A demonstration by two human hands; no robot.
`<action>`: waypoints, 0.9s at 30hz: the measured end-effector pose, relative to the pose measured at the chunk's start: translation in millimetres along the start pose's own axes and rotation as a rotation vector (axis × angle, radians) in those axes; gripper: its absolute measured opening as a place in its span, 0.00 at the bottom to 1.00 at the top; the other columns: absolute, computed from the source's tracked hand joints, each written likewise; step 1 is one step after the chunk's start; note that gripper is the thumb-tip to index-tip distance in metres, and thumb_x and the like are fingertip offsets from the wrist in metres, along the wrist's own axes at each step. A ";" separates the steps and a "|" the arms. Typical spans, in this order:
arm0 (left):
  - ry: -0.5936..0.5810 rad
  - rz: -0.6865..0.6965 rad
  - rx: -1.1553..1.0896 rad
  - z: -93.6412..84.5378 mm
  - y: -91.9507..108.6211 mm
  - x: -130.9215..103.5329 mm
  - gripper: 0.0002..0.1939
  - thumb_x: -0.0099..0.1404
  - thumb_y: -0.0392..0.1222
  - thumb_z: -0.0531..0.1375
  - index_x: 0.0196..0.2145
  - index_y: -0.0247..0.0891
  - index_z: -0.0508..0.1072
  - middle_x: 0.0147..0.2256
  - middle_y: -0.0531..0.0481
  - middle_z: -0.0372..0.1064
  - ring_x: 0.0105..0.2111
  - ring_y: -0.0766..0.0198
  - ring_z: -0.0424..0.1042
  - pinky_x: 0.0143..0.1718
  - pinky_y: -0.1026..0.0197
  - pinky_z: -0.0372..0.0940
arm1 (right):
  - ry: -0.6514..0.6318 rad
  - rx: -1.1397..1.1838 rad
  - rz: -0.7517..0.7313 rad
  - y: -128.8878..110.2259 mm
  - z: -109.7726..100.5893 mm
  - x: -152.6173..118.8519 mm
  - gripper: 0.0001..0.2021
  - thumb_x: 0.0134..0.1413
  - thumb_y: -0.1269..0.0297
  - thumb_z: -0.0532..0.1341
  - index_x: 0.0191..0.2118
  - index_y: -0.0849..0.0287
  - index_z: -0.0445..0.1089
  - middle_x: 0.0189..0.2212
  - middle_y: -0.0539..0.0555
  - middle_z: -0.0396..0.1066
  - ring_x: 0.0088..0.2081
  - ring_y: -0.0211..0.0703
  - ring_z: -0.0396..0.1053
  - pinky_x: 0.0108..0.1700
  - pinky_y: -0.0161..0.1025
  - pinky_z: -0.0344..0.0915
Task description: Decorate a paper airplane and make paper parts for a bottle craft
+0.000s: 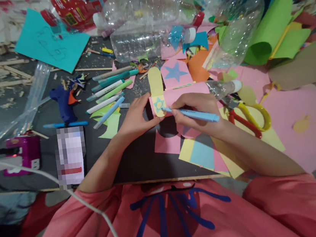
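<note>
My right hand grips a light blue marker, its tip on a yellow paper strip. The strip's lower end lies on a clear plastic bottle wrapped in pink paper, and a blue star outline is drawn there. My left hand steadies the wrapped bottle's left end, with thumb below and fingers above. A rounded pink paper piece with a blue star stands out behind the bottle. The bottle's white cap points right.
Several markers lie left of the bottle, near a blue glue gun and a phone. Scissors rest by my right forearm. Clear bottles line the back. A white cable crosses the front left.
</note>
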State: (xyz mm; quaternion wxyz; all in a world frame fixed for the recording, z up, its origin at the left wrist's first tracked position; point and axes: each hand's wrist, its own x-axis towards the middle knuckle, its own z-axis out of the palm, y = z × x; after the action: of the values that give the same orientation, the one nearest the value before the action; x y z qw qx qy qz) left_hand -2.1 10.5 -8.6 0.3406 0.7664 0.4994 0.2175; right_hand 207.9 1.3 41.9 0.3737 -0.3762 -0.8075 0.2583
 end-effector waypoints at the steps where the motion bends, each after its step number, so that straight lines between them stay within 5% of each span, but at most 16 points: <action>1: 0.001 -0.002 0.000 -0.1 0.3 -0.1 0.37 0.59 0.57 0.64 0.61 0.38 0.63 0.61 0.38 0.66 0.60 0.45 0.65 0.61 0.45 0.60 | 0.018 0.009 0.015 -0.1 0.2 -0.2 0.08 0.58 0.68 0.60 0.27 0.57 0.70 0.21 0.49 0.73 0.22 0.35 0.67 0.25 0.33 0.61; 12: -0.003 0.000 -0.008 -0.1 -0.1 -0.2 0.37 0.60 0.57 0.64 0.61 0.37 0.63 0.61 0.38 0.65 0.60 0.45 0.65 0.62 0.45 0.59 | -0.063 -0.002 0.056 1.1 -0.7 -0.4 0.10 0.58 0.65 0.59 0.26 0.56 0.70 0.21 0.49 0.73 0.23 0.37 0.69 0.27 0.35 0.63; 20: 0.004 0.015 -0.011 0.2 -0.2 -0.1 0.37 0.60 0.58 0.63 0.61 0.40 0.62 0.60 0.39 0.66 0.59 0.45 0.65 0.61 0.45 0.60 | -0.004 0.051 0.130 0.0 -0.5 -1.1 0.08 0.58 0.65 0.60 0.27 0.56 0.68 0.21 0.48 0.72 0.22 0.36 0.67 0.26 0.34 0.61; 27: 0.004 0.020 -0.030 -0.4 2.0 -0.1 0.36 0.60 0.56 0.64 0.61 0.38 0.62 0.60 0.39 0.66 0.59 0.46 0.66 0.60 0.47 0.61 | -0.006 0.039 0.022 -3.3 -4.2 1.7 0.09 0.57 0.71 0.60 0.26 0.57 0.67 0.19 0.50 0.72 0.21 0.35 0.66 0.24 0.32 0.60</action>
State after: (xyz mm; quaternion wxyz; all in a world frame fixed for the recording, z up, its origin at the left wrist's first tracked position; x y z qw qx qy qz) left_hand -1.2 10.0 -6.8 0.3487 0.7658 0.4890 0.2300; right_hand 209.1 1.3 47.4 0.3756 -0.3767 -0.7993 0.2794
